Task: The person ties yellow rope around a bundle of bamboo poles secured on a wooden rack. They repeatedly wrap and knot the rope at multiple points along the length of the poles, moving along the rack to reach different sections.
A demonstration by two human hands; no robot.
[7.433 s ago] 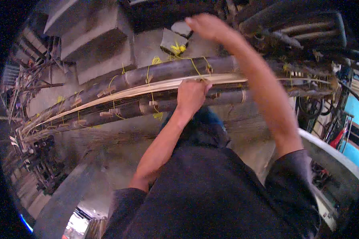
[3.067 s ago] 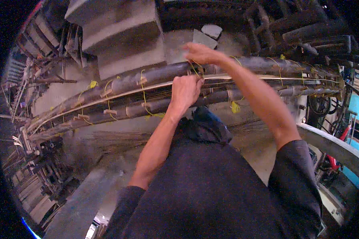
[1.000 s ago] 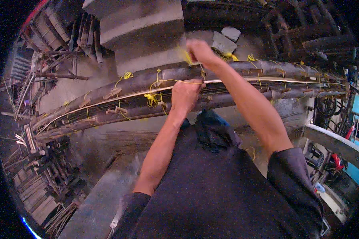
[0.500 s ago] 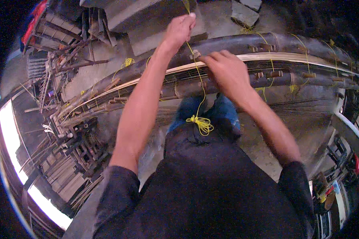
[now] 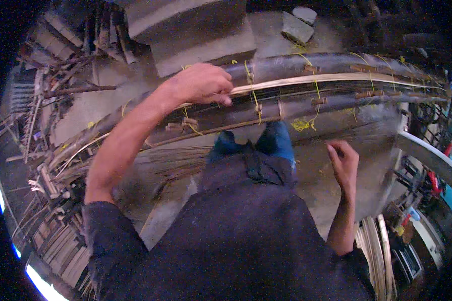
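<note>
My left hand [image 5: 202, 84] reaches across the long frame, its fingers and thumb closed on the pale flat strips [image 5: 286, 80] that run lengthwise between two dark thick poles. The far pole [image 5: 281, 62] and the near pole [image 5: 226, 119] are joined by yellow cord [image 5: 254, 96] with short wooden pegs, such as the peg [image 5: 258, 109] beside my hand. Off the frame to the right, near my body, my right hand [image 5: 344, 160] is held with curled fingers; nothing shows in it. Looped yellow cord [image 5: 304, 124] hangs from the near pole.
Beyond the frame stands a grey block-like step [image 5: 201, 45], with stone slabs [image 5: 297, 27] to its right. Stacked wood [image 5: 65, 226] and poles crowd the left. Long pale strips [image 5: 374, 246] stand by my right arm. A white curved rail [image 5: 429, 150] is at the right.
My left hand has come down from the raised yellow cord to the pale strips. The right hand has left the frame and drawn back rightward. My view has shifted along the frame.
</note>
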